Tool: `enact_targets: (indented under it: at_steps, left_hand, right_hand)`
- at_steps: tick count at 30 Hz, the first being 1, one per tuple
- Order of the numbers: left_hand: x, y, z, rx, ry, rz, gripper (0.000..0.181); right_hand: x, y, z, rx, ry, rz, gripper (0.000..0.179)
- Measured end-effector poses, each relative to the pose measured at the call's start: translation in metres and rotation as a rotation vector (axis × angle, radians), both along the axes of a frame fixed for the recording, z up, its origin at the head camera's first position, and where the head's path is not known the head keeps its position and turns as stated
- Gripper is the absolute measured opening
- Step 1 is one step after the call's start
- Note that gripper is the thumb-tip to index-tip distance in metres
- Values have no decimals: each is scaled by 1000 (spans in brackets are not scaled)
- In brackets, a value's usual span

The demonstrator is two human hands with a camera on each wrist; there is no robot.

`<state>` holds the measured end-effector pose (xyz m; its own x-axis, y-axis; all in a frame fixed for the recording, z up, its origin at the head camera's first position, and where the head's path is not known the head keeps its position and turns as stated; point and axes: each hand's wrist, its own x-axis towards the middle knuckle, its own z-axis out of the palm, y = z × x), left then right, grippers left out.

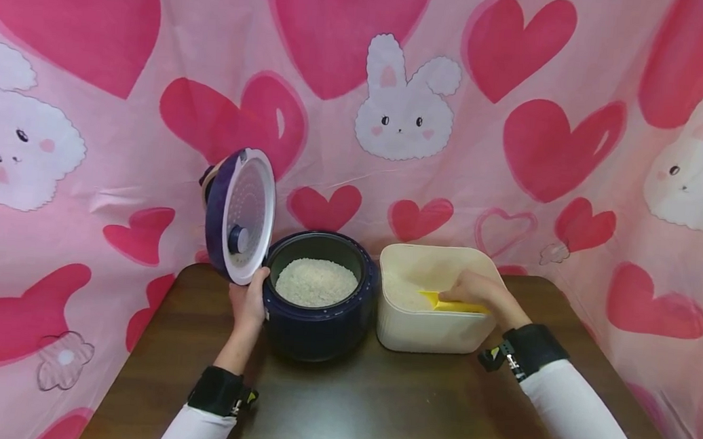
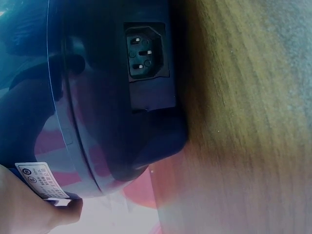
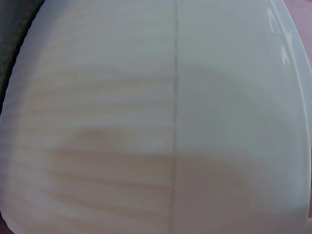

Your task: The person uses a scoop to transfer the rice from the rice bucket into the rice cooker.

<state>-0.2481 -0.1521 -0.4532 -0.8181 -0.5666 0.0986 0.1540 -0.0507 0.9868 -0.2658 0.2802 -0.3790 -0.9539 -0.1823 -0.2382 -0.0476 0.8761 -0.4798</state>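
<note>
A dark blue rice cooker (image 1: pixel 313 332) stands on the table with its lid (image 1: pixel 254 213) raised at the left and white rice (image 1: pixel 316 283) in its pot. At the hinge side, my left hand (image 1: pixel 248 303) grips the cooker's rim just under the lid. The left wrist view shows the cooker's power socket (image 2: pixel 146 52) and a label (image 2: pixel 43 180) beside that hand. My right hand (image 1: pixel 475 291) reaches into a cream bin (image 1: pixel 435 333) and holds a yellow scoop (image 1: pixel 458 307) by the rice (image 1: pixel 404 294) inside. The bin's ribbed wall (image 3: pixel 97 117) fills the right wrist view.
Rice cooker and bin stand side by side near the back of the brown wooden table (image 1: pixel 338 409). A pink cloth (image 1: pixel 332 150) with hearts and rabbits hangs behind and at both sides.
</note>
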Motion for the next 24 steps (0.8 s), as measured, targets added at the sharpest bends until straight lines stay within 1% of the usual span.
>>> enact_targets:
  at_steps: [3,8,10,11,12,15,19,24]
  left_hand:
    - [1,1,-2,10,5,1,28]
    - [2,2,-1,2,-1,-4,29]
    - [1,2,-1,3,-5,-11,30]
    - [1,2,-1,6,-5,-13,30]
    - [1,1,-1,10,-3,-14,30]
    - [0,0,0,2,-7,-13,30]
    - [-3,0,2,-14,-16,-12,31]
    - [-5,2,4,-14,-5,-4,29]
  right_hand:
    - [2,3,-2,-25,-29,-3,33]
    - [1,4,2,-77,-71,20,36]
    - [0,5,5,-89,-92,12,37]
    - [0,6,6,-93,-105,-5,37]
    - [0,7,8,-100,-116,-5,38]
    - [1,9,16,-133,-166,-68,43]
    - [3,12,27,-222,-205,-112,47]
    - [2,21,34,-275,-194,-65,44]
